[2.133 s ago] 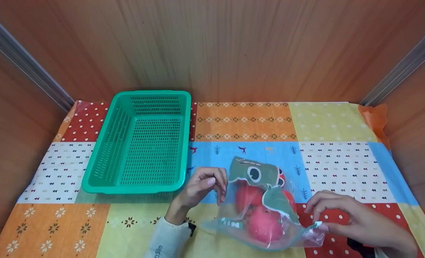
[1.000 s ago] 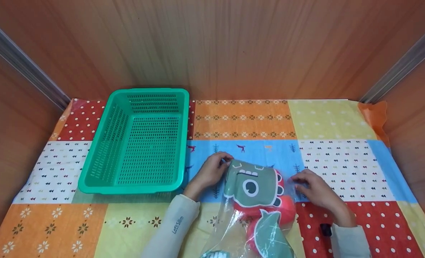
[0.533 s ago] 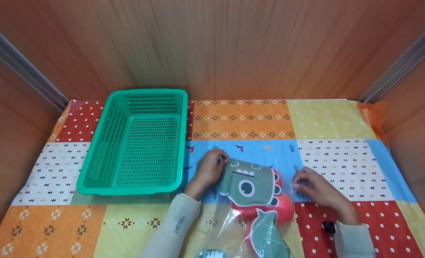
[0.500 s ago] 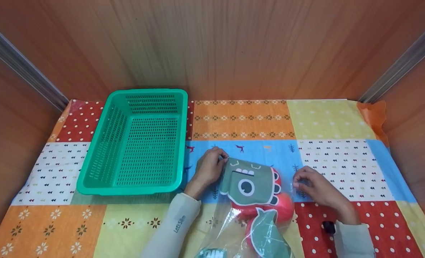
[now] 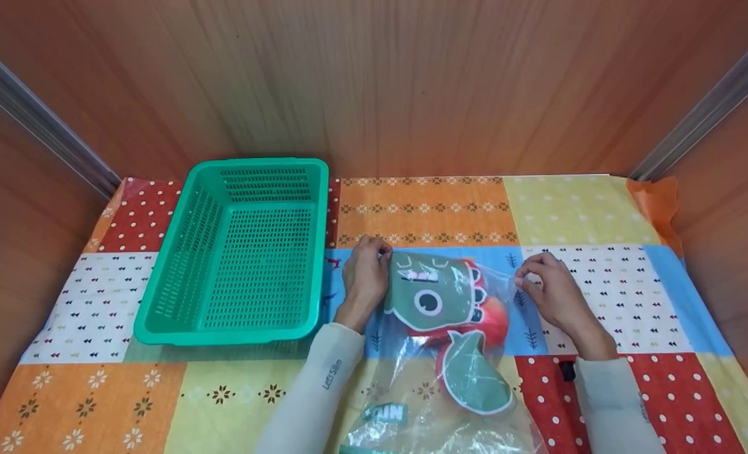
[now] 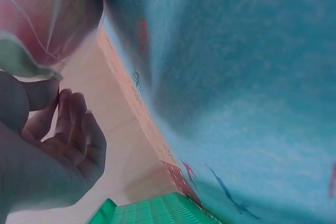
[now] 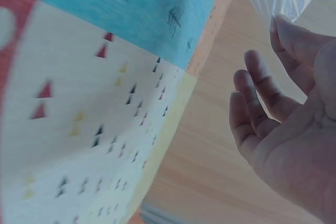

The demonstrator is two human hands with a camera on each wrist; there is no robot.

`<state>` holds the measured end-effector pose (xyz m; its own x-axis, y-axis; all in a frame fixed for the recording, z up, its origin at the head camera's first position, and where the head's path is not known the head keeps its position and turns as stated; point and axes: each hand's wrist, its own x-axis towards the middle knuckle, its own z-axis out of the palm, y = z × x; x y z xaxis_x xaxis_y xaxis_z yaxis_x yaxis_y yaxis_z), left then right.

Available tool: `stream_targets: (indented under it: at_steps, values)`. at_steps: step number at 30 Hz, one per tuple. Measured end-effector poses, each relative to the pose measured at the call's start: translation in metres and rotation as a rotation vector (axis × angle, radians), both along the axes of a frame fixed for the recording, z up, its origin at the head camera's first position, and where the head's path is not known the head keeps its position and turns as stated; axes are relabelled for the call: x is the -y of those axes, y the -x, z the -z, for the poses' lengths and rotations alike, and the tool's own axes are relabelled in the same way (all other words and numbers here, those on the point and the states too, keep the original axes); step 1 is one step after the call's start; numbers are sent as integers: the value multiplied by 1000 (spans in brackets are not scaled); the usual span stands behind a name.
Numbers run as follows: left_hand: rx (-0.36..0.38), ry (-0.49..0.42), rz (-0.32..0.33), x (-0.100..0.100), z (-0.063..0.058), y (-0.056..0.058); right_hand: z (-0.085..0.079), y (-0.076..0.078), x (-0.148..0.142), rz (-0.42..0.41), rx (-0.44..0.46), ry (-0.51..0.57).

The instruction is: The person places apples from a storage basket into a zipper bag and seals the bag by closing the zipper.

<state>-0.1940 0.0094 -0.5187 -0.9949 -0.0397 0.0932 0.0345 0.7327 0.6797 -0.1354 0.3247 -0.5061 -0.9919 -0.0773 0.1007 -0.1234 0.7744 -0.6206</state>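
Observation:
A clear plastic zip bag point(image 5: 431, 353) printed with a green dinosaur lies in front of the person, its far end raised. Several round red fruits point(image 5: 497, 321) show through the plastic near that end. The left hand point(image 5: 366, 277) pinches the bag's far left corner; in the left wrist view its thumb and index meet at the printed edge, below a fruit point(image 6: 79, 14). At the far right corner, the right hand point(image 5: 557, 293) pinches the clear film, which the right wrist view shows gathered between thumb and index. The bag's green-edged end points toward the person.
A green plastic basket point(image 5: 325, 252) with slotted walls stands left of the bag, and nothing shows inside it. Patchwork cloth point(image 5: 437, 195) covers the table. Wooden panels point(image 5: 374, 88) enclose the back and both sides.
The right hand has left the bag's near right corner and now pinches the far right one. The left hand has moved to the far left corner. Lately both hands lifted that end and moved away.

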Motion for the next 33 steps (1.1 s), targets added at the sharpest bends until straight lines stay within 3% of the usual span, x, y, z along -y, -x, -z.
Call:
stream_targets:
  at_steps: [11,21,33]
  values:
    - [-7,-81,-88,-10,-3,24,-5,40,3,59,-56,-61]
    - [-47,-31,-125,-14,-8,47,-11,72,13,155,-25,-93]
    - [-69,24,-135,-17,-7,59,-11,96,12,150,-5,-120]
